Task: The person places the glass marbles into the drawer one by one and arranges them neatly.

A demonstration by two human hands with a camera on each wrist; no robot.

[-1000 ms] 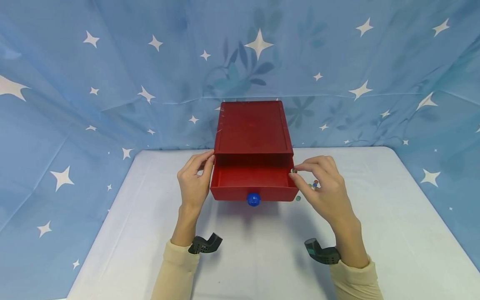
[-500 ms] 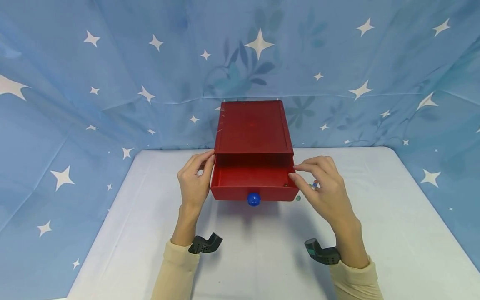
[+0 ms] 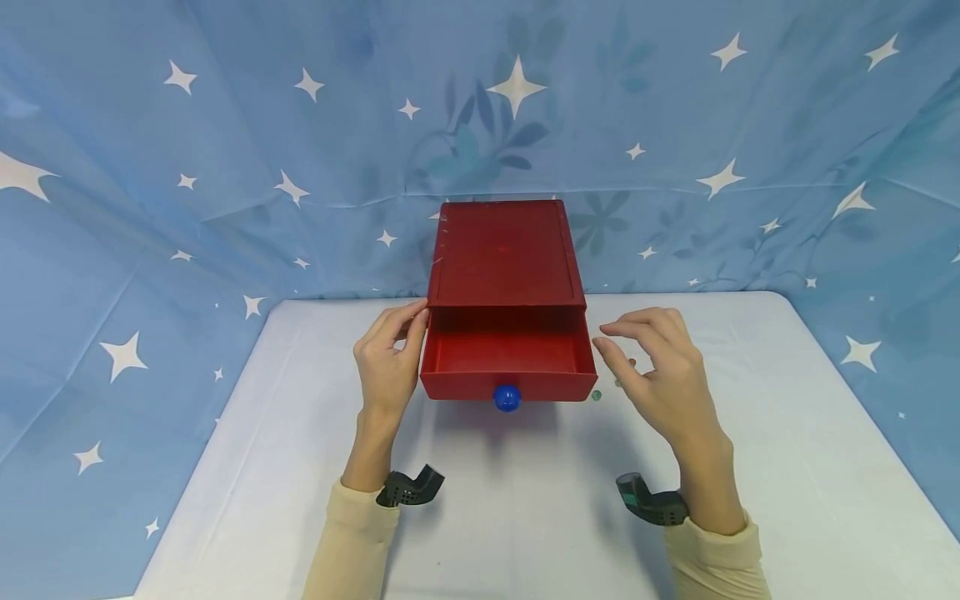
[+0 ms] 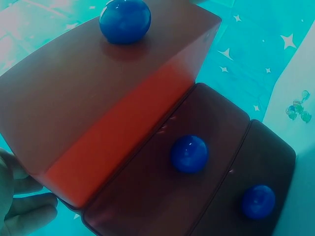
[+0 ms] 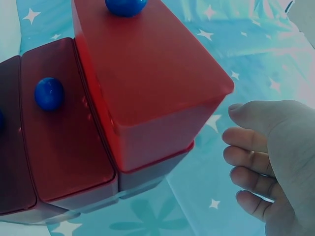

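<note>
A red drawer cabinet [image 3: 506,254] stands at the table's far middle, its top drawer [image 3: 508,387] pulled out and its blue knob [image 3: 507,398] facing me. Two lower drawers [image 4: 147,182] are pushed in, as the left wrist view shows. At the cabinet's left side, my left hand [image 3: 390,358] touches the wall near the open drawer with its fingertips. Just right of the drawer hovers my right hand [image 3: 667,375], thumb and fingers apart, with nothing between them. The drawer's visible floor shows no marble; its front wall hides part of the inside.
Several small glass marbles [image 4: 298,109] lie on the white table [image 3: 487,517] right of the cabinet, partly hidden by my right hand in the head view. A blue star-patterned cloth [image 3: 300,133] hangs close behind the cabinet.
My right hand held a marble over the drawer's right side, then let it drop inside. Since then that hand has shifted right, and the marble is out of sight. My left hand stays put.
</note>
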